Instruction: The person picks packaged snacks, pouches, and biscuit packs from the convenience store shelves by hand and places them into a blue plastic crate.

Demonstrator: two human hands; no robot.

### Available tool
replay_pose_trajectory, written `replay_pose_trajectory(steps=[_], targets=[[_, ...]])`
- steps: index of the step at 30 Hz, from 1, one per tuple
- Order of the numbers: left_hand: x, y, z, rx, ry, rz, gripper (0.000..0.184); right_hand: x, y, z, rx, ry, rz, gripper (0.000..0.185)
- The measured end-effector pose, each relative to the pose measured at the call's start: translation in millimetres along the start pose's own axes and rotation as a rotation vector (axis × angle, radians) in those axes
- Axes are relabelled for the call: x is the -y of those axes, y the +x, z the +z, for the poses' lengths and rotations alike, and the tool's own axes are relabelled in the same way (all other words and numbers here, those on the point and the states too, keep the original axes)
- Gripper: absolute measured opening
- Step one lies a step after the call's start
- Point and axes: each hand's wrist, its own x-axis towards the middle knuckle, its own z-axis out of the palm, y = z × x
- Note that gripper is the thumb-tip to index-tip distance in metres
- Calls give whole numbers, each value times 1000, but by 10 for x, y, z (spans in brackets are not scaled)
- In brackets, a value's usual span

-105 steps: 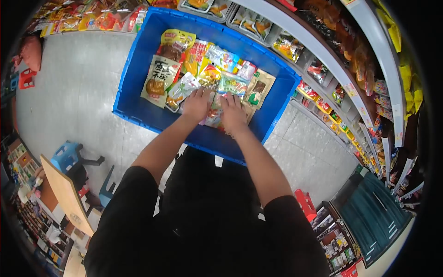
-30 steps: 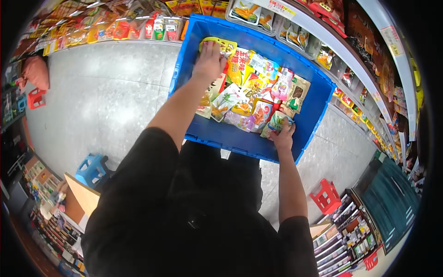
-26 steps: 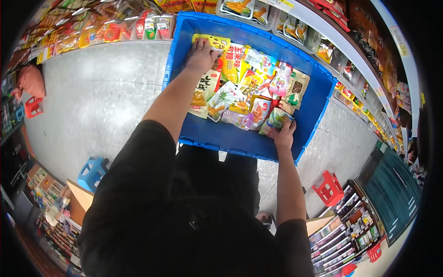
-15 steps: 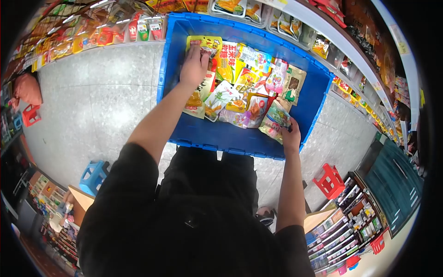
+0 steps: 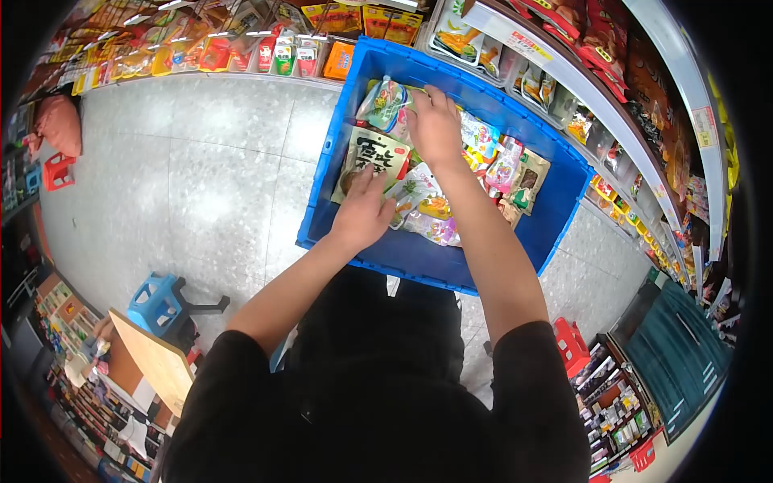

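Observation:
Several snack bags lie in a blue plastic crate (image 5: 326, 173). My left hand (image 5: 364, 213) rests with its fingers spread on a cream bag with large black characters (image 5: 382, 150), at the crate's left side. Beyond it, my right hand (image 5: 437, 129) lies over the bags, fingers stretched out and thumb beside a green and clear candy pouch (image 5: 385, 103). That pouch sits in the far left corner of the crate. Beneath my right hand some bags are hidden. To its right lie a pink-and-white packet (image 5: 505, 164) and a kraft-coloured bag (image 5: 529, 182).
Shelves with packaged snacks (image 5: 531, 88) run along the far side and right. A red stool (image 5: 571, 348) stands at right and a blue stool (image 5: 156, 303) at left, by a wooden board (image 5: 153, 362). Grey tiled floor (image 5: 201, 177) surrounds the crate.
My right hand has gone from the crate's near right to its far left, and the green pouch has moved there too. My left hand has drawn back nearer onto the cream bag.

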Motion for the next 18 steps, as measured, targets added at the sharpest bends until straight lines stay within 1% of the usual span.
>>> replay_pose_trajectory(steps=[2, 3, 5, 6, 7, 8, 9, 10, 11, 12, 13, 14, 16, 17, 18], targets=[[74, 100, 30, 11, 83, 74, 52, 79, -92, 194, 29, 71, 123, 39], [90, 191, 34, 7, 78, 76, 52, 108, -174, 244, 29, 65, 119, 39], [116, 402, 61, 32, 119, 115, 53, 146, -409, 334, 90, 30, 226, 42], [131, 526, 87, 30, 116, 121, 53, 114, -441, 386, 151, 12, 276, 49], [144, 655, 120, 10, 195, 138, 52, 62, -440, 455, 147, 7, 278, 49], [169, 774, 164, -5, 274, 155, 51, 10, -427, 520, 169, 42, 208, 48], [218, 889, 210, 3, 274, 162, 51, -57, -415, 601, 192, 78, 141, 46], [277, 995, 249, -9, 334, 173, 52, -138, -381, 689, 337, 69, 145, 56], [359, 1098, 310, -19, 394, 184, 53, -189, -340, 750, 336, 70, 162, 56], [447, 1200, 348, 16, 453, 160, 58, -214, -289, 814, 412, 77, 169, 60], [524, 1261, 390, 28, 456, 170, 58, -236, -254, 864, 487, 85, 175, 64], [539, 1308, 389, 60, 434, 128, 59, -251, -205, 832, 568, 76, 168, 69], [513, 1372, 367, 155, 442, 39, 61, -262, -194, 679, 561, 88, 164, 67], [552, 1375, 404, 167, 443, 48, 61, -270, -227, 616, 557, 96, 145, 66], [601, 1385, 447, 161, 447, 33, 62, -310, -321, 539, 431, 105, 54, 59]])
